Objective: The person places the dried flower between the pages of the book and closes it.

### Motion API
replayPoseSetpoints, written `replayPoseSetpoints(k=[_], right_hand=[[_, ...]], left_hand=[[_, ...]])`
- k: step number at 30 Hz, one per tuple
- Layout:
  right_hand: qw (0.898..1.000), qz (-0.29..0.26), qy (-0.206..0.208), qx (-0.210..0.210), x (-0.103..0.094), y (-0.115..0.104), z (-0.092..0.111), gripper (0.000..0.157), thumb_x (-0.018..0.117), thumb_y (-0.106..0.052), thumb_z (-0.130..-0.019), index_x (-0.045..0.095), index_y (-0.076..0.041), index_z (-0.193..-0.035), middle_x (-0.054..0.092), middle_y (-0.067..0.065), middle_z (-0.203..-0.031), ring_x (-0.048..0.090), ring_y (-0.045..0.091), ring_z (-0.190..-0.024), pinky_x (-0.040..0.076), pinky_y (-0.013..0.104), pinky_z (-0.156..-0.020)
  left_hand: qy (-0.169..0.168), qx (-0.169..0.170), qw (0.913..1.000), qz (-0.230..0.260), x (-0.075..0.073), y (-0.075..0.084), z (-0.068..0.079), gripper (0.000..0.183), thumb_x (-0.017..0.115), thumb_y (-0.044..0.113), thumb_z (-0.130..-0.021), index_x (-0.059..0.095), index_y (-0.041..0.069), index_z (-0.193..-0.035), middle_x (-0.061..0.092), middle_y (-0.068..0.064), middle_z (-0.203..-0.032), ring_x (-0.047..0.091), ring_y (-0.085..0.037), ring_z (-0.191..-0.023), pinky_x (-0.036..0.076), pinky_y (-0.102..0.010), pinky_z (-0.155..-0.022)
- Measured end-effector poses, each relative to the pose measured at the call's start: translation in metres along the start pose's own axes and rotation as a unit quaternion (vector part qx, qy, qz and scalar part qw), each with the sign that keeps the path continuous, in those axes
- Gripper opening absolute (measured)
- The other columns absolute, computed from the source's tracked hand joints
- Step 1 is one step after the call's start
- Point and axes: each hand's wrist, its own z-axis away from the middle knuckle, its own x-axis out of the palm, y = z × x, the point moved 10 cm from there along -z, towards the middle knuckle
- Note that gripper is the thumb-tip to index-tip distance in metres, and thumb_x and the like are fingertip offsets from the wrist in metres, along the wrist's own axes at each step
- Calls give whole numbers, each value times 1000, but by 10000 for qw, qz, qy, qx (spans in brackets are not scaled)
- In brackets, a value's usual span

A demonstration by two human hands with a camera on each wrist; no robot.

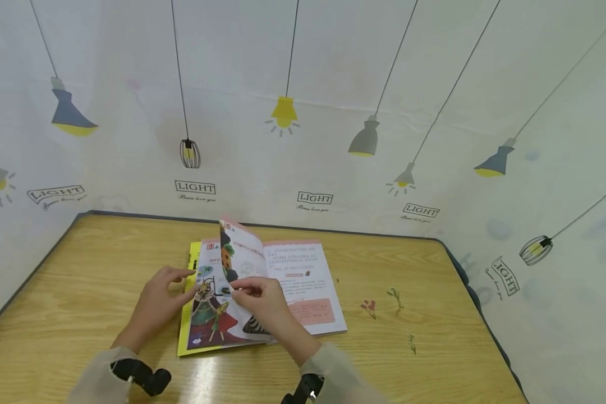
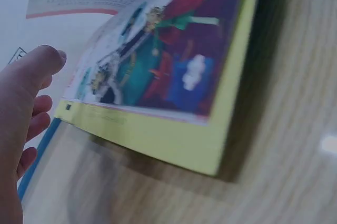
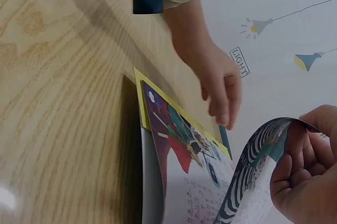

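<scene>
An open book (image 1: 310, 280) with a yellow cover (image 1: 184, 336) lies on the wooden table, its left page showing a colourful illustration (image 2: 137, 71). My right hand (image 1: 265, 303) pinches one page (image 1: 247, 252) between thumb and fingers. That page stands raised and curved over the middle of the book, and its striped picture (image 3: 253, 153) shows in the right wrist view. At the book's left edge is my left hand (image 1: 159, 303), fingers loosely extended and holding nothing. Seen from the left wrist, its thumb (image 2: 45, 61) points toward the book's corner.
Right of the book lie a pinkish-red dried flower sprig (image 1: 368, 307), a pale flower sprig (image 1: 395, 297) and a small green sprig (image 1: 412, 343). A white cloth (image 1: 232, 185) printed with hanging lamps rises behind the table and on both sides. Each wrist wears a black camera (image 1: 141, 377).
</scene>
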Motion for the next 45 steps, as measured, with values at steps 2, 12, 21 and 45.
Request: replayPoseSetpoints(k=[2, 12, 21, 45], right_hand=[[10000, -50, -31, 35, 5, 9, -3, 18, 64, -2, -81, 68, 5, -97, 60, -1, -73, 51, 5, -63, 41, 17, -56], [9996, 135, -247, 17, 29, 10, 0, 17, 62, -1, -84, 67, 9, -96, 62, 10, -75, 51, 3, -61, 42, 17, -56], [9986, 376, -358, 83, 46, 40, -10, 18, 64, -7, -84, 69, 3, -98, 65, 2, -77, 53, 1, -63, 44, 18, -58], [9955, 647, -84, 690, 60, 77, -11, 14, 66, -7, -82, 71, -3, -94, 62, -6, -72, 53, 2, -62, 43, 18, -56]], left_hand=[[58, 61, 9999, 107, -5, 2, -2, 39, 65, 32, -85, 62, 6, -113, 55, -11, -105, 50, -28, -95, 41, -48, -79], [338, 446, 9984, 128, -25, 17, -13, 32, 60, 25, -89, 63, 3, -112, 58, -14, -104, 51, -28, -92, 40, -48, -78], [182, 393, 9989, 198, -27, 17, -22, 33, 59, 23, -90, 61, 2, -115, 56, -16, -108, 51, -30, -95, 40, -52, -80], [-724, -45, 9966, 378, 22, -14, -23, 41, 66, 36, -84, 67, 5, -111, 53, -11, -96, 45, -22, -82, 33, -35, -66]])
